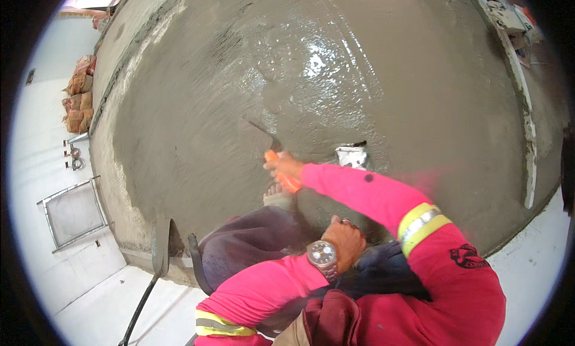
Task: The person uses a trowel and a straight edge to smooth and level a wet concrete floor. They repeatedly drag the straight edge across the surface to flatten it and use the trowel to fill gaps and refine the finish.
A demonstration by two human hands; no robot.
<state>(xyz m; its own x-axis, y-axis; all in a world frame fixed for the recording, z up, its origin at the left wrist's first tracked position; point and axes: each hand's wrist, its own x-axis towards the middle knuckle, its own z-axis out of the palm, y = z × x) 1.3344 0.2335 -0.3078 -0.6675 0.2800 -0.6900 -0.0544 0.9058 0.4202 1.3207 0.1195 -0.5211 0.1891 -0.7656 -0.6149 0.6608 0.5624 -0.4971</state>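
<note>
My right hand [286,166] grips the orange handle of a trowel [283,177]. Its thin blade slants up and left, low over the wet grey cement [197,112]; I cannot tell whether it touches. Closer to my body, my left hand [347,243], with a watch on its wrist, is curled closed near my knees. What its fingers hold, if anything, is hidden. A crumpled white piece [352,157], smeared with cement, sits in the surface just beyond my right forearm. My foot [277,196] shows beside the trowel handle.
A shovel [160,244] stands at the lower left, its blade by the cement's edge. Filled orange-brown sacks [79,97] and a metal-framed panel [75,214] are along the left side. A long pale strip [529,136] borders the cement on the right.
</note>
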